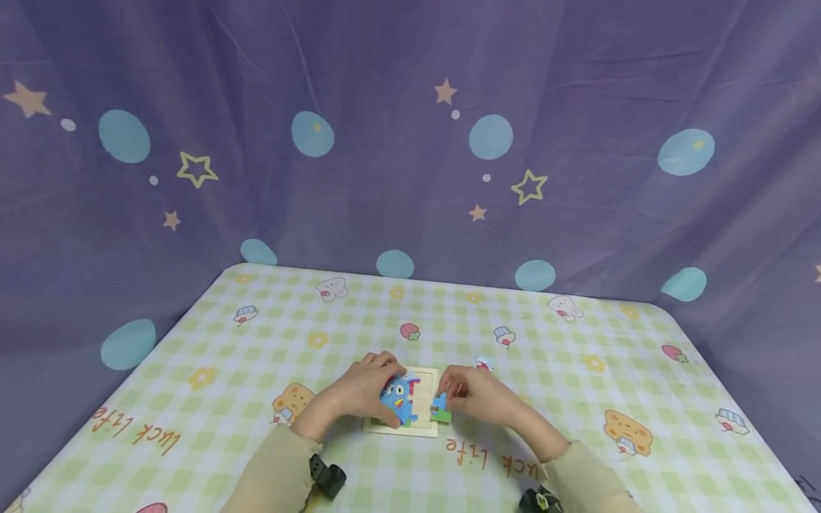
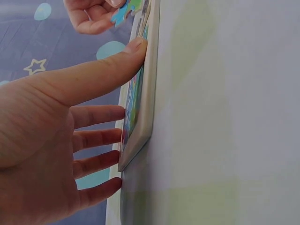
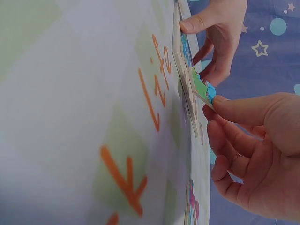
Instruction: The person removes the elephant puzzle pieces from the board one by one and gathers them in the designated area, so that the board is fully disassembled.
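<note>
A square wooden puzzle tray (image 1: 420,432) lies on the table, with joined blue character pieces (image 1: 398,402) in its left part; bare wood shows at the right. My left hand (image 1: 362,390) rests across the left side. In the left wrist view, its thumb presses the near rim (image 2: 149,89) and the nearly straight fingers touch the far side. Over the tray's right edge, my right hand (image 1: 477,394) pinches a blue and green puzzle piece (image 1: 440,409). The right wrist view shows this piece (image 3: 201,88) tilted, between the thumb and fingers of my right hand (image 3: 262,145).
Another piece (image 1: 484,364), white and red, lies just beyond my right hand, partly hidden. Colourful pieces (image 3: 191,201) also show low in the right wrist view. A checked, printed cloth (image 1: 359,313) covers the table, and a purple curtain (image 1: 398,178) hangs behind it.
</note>
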`<action>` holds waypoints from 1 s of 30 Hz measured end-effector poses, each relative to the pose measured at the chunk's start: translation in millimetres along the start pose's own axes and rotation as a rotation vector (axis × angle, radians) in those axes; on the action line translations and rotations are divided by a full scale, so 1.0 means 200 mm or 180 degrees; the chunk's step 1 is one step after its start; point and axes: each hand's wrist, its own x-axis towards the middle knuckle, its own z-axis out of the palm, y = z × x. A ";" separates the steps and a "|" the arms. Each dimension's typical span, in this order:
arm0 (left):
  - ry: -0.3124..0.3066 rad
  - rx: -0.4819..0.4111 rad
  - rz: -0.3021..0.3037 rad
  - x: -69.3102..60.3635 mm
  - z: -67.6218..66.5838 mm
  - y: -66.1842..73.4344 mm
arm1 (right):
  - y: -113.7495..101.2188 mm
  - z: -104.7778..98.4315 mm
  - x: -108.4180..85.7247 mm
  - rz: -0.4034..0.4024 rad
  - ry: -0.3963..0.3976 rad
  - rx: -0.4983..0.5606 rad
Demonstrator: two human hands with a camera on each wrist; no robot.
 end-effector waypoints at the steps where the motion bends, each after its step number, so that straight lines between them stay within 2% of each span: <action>1: -0.0012 -0.0004 -0.0008 0.00 0.00 0.00 | 0.00 -0.01 -0.01 0.0006 0.0003 -0.0007; 8: -0.0012 -0.0009 -0.0012 0.00 0.01 -0.01 | 0.04 -0.05 -0.07 0.0060 0.0093 -0.0145; 19: -0.0018 -0.0027 -0.0020 0.00 0.01 -0.01 | 0.13 -0.14 -0.19 0.0056 0.0140 -0.0060; 30: -0.0008 -0.0022 -0.0009 0.01 0.01 -0.01 | 0.20 -0.15 -0.24 0.0128 0.0111 -0.0061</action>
